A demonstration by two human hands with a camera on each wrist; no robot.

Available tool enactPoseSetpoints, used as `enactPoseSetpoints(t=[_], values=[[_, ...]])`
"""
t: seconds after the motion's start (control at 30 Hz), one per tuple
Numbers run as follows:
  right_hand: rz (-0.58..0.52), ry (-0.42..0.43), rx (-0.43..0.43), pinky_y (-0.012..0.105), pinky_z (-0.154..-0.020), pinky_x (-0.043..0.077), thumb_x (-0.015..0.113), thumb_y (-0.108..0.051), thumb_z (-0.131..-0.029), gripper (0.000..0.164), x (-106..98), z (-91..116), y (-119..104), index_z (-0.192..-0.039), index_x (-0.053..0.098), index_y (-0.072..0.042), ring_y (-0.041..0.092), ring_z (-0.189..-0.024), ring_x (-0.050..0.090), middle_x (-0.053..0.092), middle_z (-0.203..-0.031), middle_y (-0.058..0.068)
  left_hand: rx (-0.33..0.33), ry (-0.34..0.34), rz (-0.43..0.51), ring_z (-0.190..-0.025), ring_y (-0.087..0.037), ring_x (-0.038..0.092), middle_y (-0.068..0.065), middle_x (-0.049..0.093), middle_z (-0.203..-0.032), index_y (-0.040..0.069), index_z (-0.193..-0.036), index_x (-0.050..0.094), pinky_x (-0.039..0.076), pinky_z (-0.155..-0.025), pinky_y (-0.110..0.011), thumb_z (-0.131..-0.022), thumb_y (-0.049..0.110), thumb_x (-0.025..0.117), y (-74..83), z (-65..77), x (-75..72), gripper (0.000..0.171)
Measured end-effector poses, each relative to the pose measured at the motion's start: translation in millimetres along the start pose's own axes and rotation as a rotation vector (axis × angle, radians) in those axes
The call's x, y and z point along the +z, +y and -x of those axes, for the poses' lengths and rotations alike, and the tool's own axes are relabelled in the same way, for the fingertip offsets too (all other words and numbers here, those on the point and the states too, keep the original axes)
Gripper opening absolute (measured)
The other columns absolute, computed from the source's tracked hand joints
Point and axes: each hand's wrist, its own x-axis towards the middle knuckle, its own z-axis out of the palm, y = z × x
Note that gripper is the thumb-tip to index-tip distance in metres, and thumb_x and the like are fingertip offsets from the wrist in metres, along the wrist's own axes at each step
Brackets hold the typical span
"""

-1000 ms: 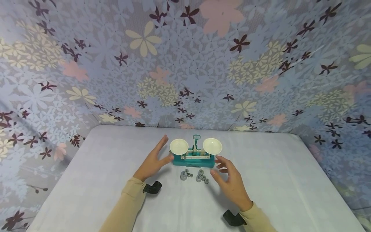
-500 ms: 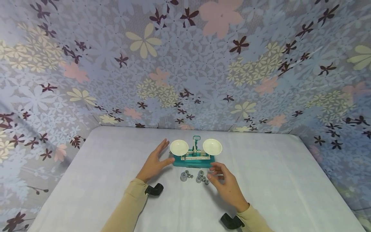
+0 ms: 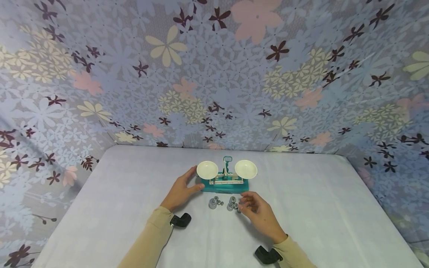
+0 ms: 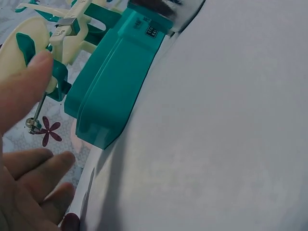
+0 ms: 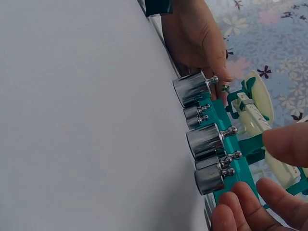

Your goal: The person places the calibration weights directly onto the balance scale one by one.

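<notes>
A green balance scale [image 3: 225,187] stands upright on the table, with a cream left pan [image 3: 207,170] and right pan [image 3: 246,169]. My left hand [image 3: 179,191] is spread around its left end. The left wrist view shows the thumb [image 4: 29,89] in front of the scale and the other fingers apart from the base. In front of the scale stand two groups of shiny metal weights, a left group [image 3: 212,203] and a right group [image 3: 230,206]. My right hand [image 3: 261,215] hovers beside the right group, fingers loosely bent, with a gap between thumb and fingers.
A pale cloth covers the table [image 3: 321,208]. Flower-patterned fabric [image 3: 214,74] rises behind it and at both sides. A black camera mount sits at each wrist, one on the left [image 3: 181,220] and one on the right [image 3: 268,255].
My right hand has moved left and toward me, from the scale's right end to the right group of weights. The left hand has come slightly closer to the scale's left end.
</notes>
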Motion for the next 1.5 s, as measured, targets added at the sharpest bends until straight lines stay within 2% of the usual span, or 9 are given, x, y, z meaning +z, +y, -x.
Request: enactPoseSetpoints(t=[0.23,0.5,0.67,0.97,1.23,1.5], values=[[0.017,-0.019,0.011,0.026,-0.077,0.055,0.076,-0.003,-0.087,0.026,0.5,-2.3,1.4,-0.111,0.068,-0.004,0.013,-0.087,0.062,0.068,-0.098,0.002,-0.025,0.012,-0.057,-0.149,-0.038,0.026,-0.019,0.033,-0.160,0.005,-0.156,0.036,0.021,-0.121,-0.055,-0.092,0.037,0.074,3.0,0.1,2.0,0.081],[0.081,-0.020,0.016,0.025,-0.072,0.053,0.080,0.001,-0.079,0.024,-0.4,-3.3,1.2,-0.101,0.071,-0.007,0.011,-0.078,0.060,0.065,-0.086,-0.001,-0.059,-0.001,-0.144,-0.147,-0.040,0.030,-0.023,0.034,-0.158,0.002,-0.153,0.039,0.024,-0.120,-0.055,-0.093,0.036,0.073,6.7,-2.4,5.3,0.077],[0.126,-0.002,0.005,0.024,-0.070,0.053,0.082,-0.001,-0.078,0.022,-1.2,-3.4,3.5,-0.096,0.072,-0.009,0.009,-0.075,0.060,0.064,-0.082,-0.004,-0.047,-0.007,-0.166,-0.146,-0.042,0.031,-0.025,0.034,-0.158,-0.001,-0.151,0.042,0.024,-0.120,-0.055,-0.094,0.034,0.071,7.1,-3.6,6.2,0.073],[0.115,-0.002,-0.005,0.025,-0.072,0.054,0.083,-0.004,-0.080,0.016,-3.8,-3.4,6.4,-0.090,0.074,-0.013,0.009,-0.075,0.062,0.066,-0.079,-0.006,-0.012,0.002,-0.184,-0.146,-0.042,0.031,-0.026,0.036,-0.156,-0.003,-0.146,0.047,0.025,-0.119,-0.056,-0.097,0.032,0.067,3.6,-4.2,9.0,0.064],[0.108,-0.014,0.009,0.025,-0.072,0.054,0.081,-0.008,-0.084,0.010,-4.2,-4.3,7.8,-0.088,0.076,-0.016,0.008,-0.078,0.066,0.072,-0.085,-0.007,-0.015,0.004,-0.199,-0.145,-0.042,0.032,-0.024,0.037,-0.156,0.000,-0.146,0.049,0.026,-0.119,-0.058,-0.097,0.034,0.067,0.3,-2.1,9.2,0.063],[0.092,-0.036,0.012,0.024,-0.070,0.054,0.080,-0.011,-0.085,0.007,-4.7,-4.3,9.6,-0.090,0.077,-0.014,0.010,-0.077,0.066,0.073,-0.088,-0.004,-0.021,0.006,-0.197,-0.145,-0.044,0.032,-0.025,0.037,-0.156,-0.001,-0.145,0.051,0.026,-0.118,-0.059,-0.097,0.034,0.067,3.0,0.5,8.8,0.061]])
